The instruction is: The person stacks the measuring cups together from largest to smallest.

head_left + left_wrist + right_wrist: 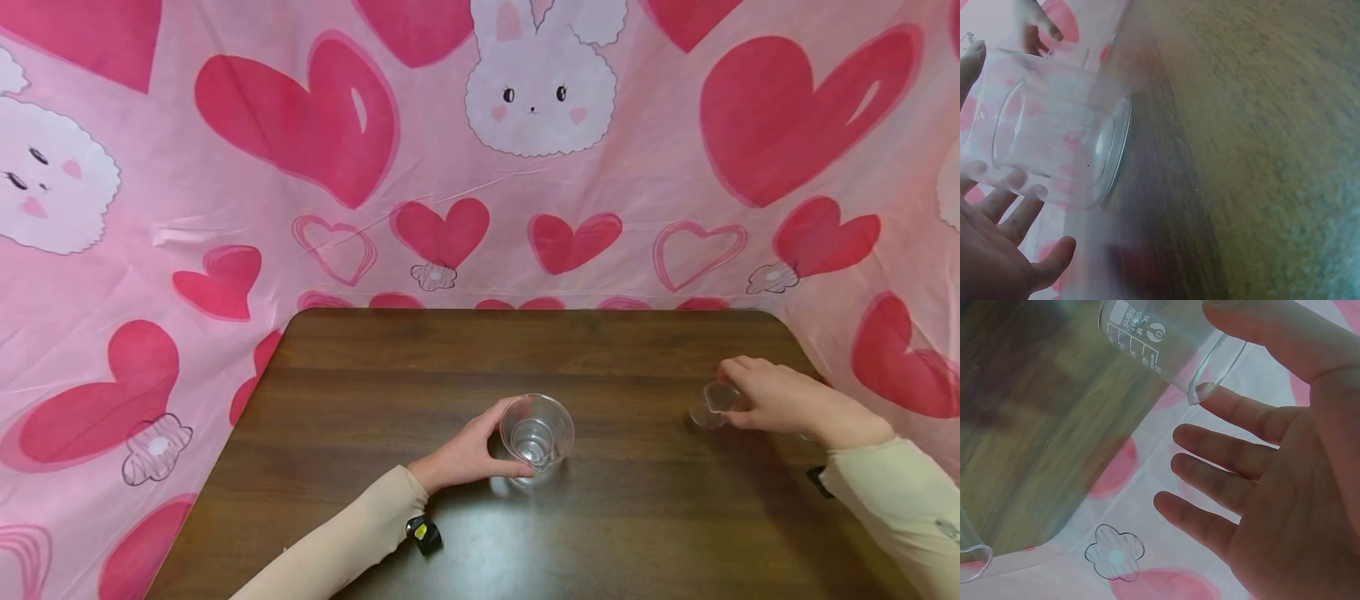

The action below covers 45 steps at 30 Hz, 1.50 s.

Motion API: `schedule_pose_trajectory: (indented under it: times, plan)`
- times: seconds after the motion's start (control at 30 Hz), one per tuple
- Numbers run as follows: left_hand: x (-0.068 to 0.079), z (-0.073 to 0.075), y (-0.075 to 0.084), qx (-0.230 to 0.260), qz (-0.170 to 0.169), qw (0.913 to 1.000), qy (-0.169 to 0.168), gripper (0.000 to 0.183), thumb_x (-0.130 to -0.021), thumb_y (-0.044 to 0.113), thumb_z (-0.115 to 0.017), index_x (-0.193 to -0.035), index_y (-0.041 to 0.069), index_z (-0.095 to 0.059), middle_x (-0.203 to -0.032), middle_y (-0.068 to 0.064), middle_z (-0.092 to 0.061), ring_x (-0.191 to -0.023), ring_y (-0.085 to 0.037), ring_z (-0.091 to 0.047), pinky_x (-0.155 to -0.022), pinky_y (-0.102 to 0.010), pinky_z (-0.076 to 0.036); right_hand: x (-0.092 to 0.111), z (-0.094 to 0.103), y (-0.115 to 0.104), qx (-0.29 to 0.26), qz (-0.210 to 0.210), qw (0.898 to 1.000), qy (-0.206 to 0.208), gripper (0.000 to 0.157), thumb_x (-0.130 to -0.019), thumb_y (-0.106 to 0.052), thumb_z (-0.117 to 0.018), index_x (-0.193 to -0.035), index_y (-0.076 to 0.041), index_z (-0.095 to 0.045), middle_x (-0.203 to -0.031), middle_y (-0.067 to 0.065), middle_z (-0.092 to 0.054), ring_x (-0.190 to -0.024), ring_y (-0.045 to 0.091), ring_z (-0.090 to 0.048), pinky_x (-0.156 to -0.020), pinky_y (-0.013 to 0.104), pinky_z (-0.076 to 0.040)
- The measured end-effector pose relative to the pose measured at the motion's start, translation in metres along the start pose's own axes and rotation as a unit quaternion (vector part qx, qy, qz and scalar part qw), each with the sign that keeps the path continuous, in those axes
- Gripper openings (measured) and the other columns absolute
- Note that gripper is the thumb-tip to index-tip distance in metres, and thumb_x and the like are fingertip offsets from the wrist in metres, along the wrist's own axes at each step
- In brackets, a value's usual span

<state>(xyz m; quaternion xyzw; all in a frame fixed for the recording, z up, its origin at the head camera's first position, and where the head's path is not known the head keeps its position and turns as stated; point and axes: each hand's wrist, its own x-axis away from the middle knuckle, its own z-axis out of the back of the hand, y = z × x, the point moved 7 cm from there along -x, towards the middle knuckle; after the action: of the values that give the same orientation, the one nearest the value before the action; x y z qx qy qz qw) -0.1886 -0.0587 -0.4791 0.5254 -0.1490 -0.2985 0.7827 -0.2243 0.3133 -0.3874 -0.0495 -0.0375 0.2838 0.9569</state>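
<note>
A large clear glass beaker (561, 457) stands on the brown table, a smaller beaker (1054, 137) nested inside it. My left hand (468, 450) holds the large beaker from its left side, thumb at the near side and fingers at the far side. Off to the right, my right hand (780, 400) pinches a small clear beaker (708, 408) by its rim between thumb and index finger. White marks reading 50 ml show on this small beaker's wall in the right wrist view. The other fingers (1210, 487) of that hand are spread away from the glass.
Part of another clear glass vessel (974, 559) shows at the lower left of the right wrist view. A pink cloth (525, 183) with hearts and rabbits hangs behind and beside the wooden table (360, 383). Black bands sit at both wrists.
</note>
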Motion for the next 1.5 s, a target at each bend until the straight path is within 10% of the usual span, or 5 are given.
schedule_pose_trajectory:
  times: [1.5]
  plan:
    - [0.000, -0.002, -0.005, -0.013, 0.002, 0.9999, 0.002, 0.093, -0.082, 0.029, -0.092, -0.158, 0.026, -0.038, -0.160, 0.010, -0.045, -0.143, -0.010, -0.044, -0.121, -0.038, -0.034, -0.020, 0.022, -0.067, 0.001, 0.064, 0.998, 0.010, 0.041, -0.073, -0.020, -0.088, -0.102, -0.012, -0.061, -0.097, -0.004, -0.059, -0.084, 0.014, -0.056, -0.071, 0.040, -0.053]
